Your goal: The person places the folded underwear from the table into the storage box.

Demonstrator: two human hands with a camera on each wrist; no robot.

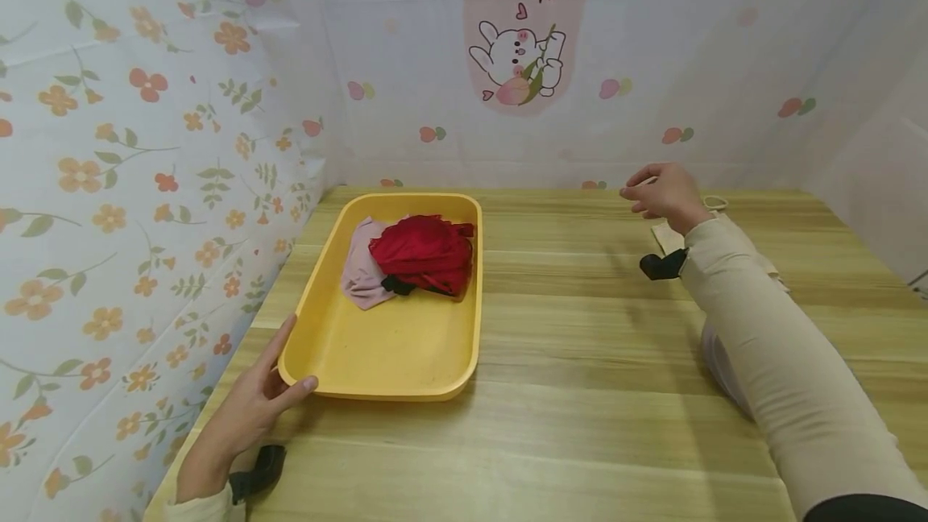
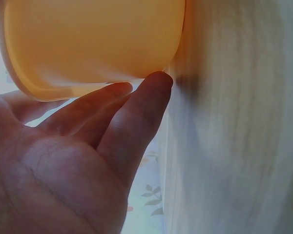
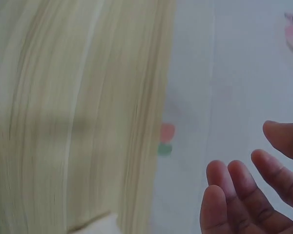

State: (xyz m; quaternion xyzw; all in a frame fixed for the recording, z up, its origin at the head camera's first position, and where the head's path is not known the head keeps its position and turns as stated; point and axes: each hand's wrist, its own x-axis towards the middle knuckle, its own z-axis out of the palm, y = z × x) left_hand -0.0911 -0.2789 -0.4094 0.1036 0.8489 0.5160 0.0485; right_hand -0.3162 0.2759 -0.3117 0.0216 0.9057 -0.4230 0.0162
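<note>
My left hand [image 1: 246, 405] is at the near left corner of a yellow plastic basin [image 1: 384, 389], its thumb by the front rim and its fingers along the outer side. In the left wrist view, fairly straight fingers [image 2: 154, 97] touch the basin's outer wall. My right hand [image 1: 667, 196] hovers over the far right of the table, fingers loosely bent and holding nothing. Below its wrist lies a beige cloth item [image 1: 669, 240] with a thin loop, partly hidden by the sleeve. Inside the basin are a crumpled red cloth [image 1: 424, 252] and a pale pink cloth [image 1: 360, 268].
A small black piece [image 1: 397, 285] shows beside the red cloth. Under my right forearm, a pale lilac, curved-edged thing [image 1: 725, 373] is mostly covered. Floral curtain [image 1: 167, 184] borders the left side, and a printed sheet [image 1: 406, 87] hangs behind the wooden table [image 1: 565, 329].
</note>
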